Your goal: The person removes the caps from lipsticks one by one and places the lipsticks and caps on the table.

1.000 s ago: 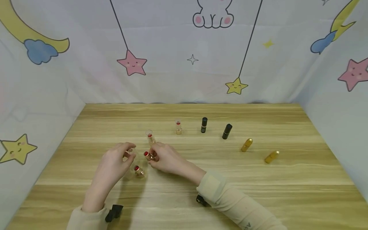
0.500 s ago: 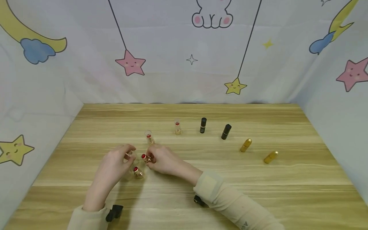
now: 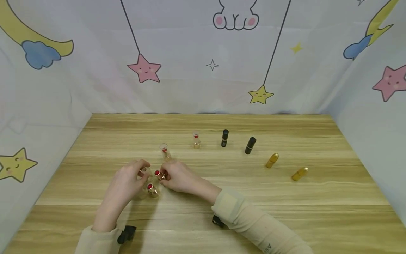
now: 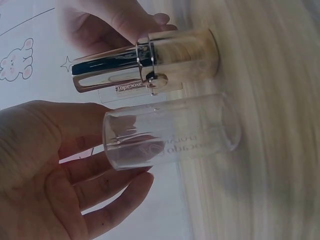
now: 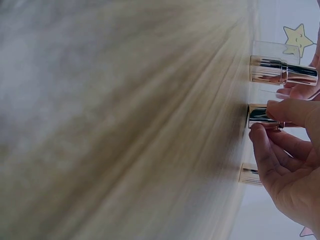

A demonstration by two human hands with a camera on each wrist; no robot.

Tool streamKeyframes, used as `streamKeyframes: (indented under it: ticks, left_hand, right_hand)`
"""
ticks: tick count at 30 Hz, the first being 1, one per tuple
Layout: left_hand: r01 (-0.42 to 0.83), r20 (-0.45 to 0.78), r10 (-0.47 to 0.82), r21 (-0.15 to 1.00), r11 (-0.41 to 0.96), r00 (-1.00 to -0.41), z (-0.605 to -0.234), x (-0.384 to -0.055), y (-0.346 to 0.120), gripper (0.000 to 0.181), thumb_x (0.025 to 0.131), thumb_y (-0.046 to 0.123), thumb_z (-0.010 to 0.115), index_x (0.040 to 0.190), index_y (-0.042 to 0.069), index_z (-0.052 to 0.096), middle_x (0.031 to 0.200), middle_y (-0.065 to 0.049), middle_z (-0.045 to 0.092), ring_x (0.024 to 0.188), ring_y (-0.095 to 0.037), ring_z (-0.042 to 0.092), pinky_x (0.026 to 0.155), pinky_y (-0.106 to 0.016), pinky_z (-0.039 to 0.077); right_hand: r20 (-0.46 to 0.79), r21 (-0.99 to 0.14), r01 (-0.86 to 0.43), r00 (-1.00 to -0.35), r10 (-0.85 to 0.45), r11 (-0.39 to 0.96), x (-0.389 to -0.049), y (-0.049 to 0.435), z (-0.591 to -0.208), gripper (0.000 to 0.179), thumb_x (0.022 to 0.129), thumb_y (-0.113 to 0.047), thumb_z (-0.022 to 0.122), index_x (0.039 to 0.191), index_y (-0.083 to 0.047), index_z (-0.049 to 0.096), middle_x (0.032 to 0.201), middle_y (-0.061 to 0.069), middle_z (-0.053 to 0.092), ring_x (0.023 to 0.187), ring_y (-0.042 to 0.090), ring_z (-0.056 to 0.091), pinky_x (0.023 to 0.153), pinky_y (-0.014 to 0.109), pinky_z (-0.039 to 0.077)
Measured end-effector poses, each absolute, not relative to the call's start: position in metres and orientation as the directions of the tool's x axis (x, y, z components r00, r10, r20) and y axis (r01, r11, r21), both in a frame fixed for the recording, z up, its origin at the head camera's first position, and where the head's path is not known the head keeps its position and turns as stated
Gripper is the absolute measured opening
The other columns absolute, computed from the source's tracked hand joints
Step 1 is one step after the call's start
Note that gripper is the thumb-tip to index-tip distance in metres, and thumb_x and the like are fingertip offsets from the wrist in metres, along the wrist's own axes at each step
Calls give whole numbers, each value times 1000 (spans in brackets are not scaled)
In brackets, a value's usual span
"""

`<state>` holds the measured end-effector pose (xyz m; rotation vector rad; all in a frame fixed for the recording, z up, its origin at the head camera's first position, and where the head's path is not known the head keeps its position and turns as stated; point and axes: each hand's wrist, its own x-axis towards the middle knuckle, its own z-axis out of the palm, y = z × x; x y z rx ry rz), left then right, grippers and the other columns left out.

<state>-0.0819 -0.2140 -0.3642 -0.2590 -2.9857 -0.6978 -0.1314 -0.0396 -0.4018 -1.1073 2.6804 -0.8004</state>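
Observation:
My right hand pinches an uncapped lipstick with a red tip and a gold base, low over the wooden table. In the right wrist view, thumb and fingertips close on its shiny lower part. Just left of it, my left hand holds a clear lipstick cap between thumb and finger, partly hidden. Nearer the body stands another uncapped red lipstick. Beside that one, a second clear cap stands on the table, large in the left wrist view.
Behind my hands stand two lipsticks under clear caps, one near and one further back. To the right follow a black tube, a slanted-top black tube and two gold tubes, left and right. Cartoon-printed cloth walls enclose the table.
My right hand has shifted slightly left with the lipstick, closer to the cap in my left hand. The left hand stays almost still.

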Motion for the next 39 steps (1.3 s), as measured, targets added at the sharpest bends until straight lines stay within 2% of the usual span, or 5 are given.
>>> streamKeyframes:
  ticks: [6, 22, 39]
  left_hand:
    - [179, 106, 148, 434, 883, -983, -366, -82, -215, 22, 84, 5, 67, 106, 2, 66, 94, -15, 70, 80, -27, 70, 64, -43, 55]
    - [187, 115, 152, 410, 893, -982, -368, -82, -215, 21, 84, 5, 68, 104, 2, 66, 92, -13, 70, 79, -27, 70, 64, -43, 55]
    - [204, 131, 164, 415, 887, -978, -369, -84, -213, 21, 81, 2, 69, 102, 0, 65, 89, -14, 70, 75, -25, 69, 61, -40, 54]
  right_hand:
    - [68, -528, -611, -722, -688, 590, -131, -41, -402, 19, 83, -19, 74, 97, -9, 67, 87, -1, 67, 74, 2, 55, 63, 7, 42]
    - [70, -531, -603, -731, -679, 595, -132, -39, -404, 16, 82, -21, 75, 88, -10, 64, 78, -2, 62, 71, 4, 50, 60, 10, 39]
    - [56, -538, -594, -733, -678, 598, -132, -38, -402, 17, 83, -22, 74, 89, -10, 64, 79, -1, 63, 70, 3, 49, 60, 11, 38]
